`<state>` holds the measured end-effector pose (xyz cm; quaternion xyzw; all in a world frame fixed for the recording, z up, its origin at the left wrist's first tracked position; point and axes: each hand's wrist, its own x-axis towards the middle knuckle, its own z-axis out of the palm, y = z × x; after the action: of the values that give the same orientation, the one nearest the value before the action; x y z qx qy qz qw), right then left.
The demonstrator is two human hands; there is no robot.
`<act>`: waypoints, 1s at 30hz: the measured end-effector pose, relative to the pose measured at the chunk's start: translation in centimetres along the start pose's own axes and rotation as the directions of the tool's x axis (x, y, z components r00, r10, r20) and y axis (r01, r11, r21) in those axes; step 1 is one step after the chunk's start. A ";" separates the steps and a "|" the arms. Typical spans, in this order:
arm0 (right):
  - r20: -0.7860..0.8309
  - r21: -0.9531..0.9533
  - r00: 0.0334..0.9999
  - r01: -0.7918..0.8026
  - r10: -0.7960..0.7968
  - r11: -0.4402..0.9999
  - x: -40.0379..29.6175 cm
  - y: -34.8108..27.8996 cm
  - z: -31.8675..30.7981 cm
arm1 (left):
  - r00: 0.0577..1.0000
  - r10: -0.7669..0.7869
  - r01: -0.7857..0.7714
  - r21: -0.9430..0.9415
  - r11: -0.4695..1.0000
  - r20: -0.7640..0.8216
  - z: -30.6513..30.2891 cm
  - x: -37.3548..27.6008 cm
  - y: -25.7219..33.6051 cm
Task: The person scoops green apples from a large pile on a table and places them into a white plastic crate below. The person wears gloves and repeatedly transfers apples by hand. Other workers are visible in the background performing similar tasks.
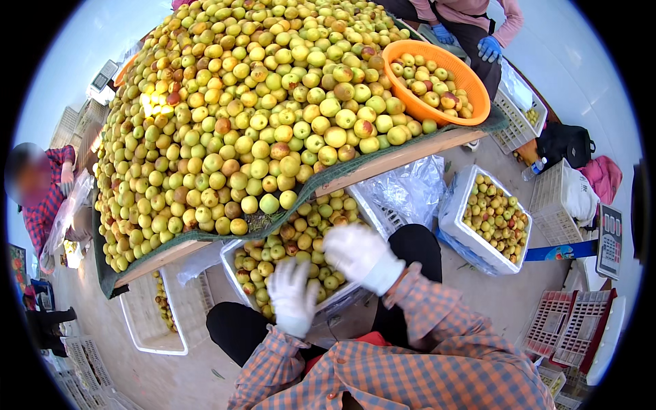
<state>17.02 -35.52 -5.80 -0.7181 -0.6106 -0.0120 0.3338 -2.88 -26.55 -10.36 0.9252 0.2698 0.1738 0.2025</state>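
Both my hands wear white gloves. My left hand [293,294] is over the near left part of a white foam box [233,256] full of round yellow-green fruit [271,251], palm down with fingers apart. Over the right part of that box is my right hand [359,256], blurred; whether its fingers hold a fruit cannot be told. The box stands between my knees, partly under the edge of a wooden table [400,156] covered with green netting. A large heap of the same fruit [230,128], some with reddish-brown patches, lies on the table.
An orange plastic basket [479,95] of fruit rests at the table's right corner. A foam box [453,210] of fruit stands right, a white bin [154,341] left. Crates [551,205] and a scale [610,241] are far right. Co-workers [492,20] sit across and at left.
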 end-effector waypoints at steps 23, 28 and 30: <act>-0.008 -0.407 0.992 -0.116 0.124 0.906 13.9 6.1 -8.9 | 0.915 0.251 -0.316 0.175 0.932 0.316 1.8 1.2 2.3; 0.369 -0.528 0.907 0.027 0.201 0.849 16.6 4.2 -7.1 | 0.925 0.255 -0.308 0.166 0.937 0.281 0.9 1.1 2.2; 0.434 -0.561 0.861 0.029 0.264 0.827 17.8 4.2 -7.0 | 0.925 0.271 -0.315 0.140 0.939 0.265 0.9 1.2 2.2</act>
<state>28.03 -23.64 5.25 -0.7991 -0.5985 0.0184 -0.0539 -0.61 -27.85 -9.81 0.9838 0.1159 0.0633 0.1211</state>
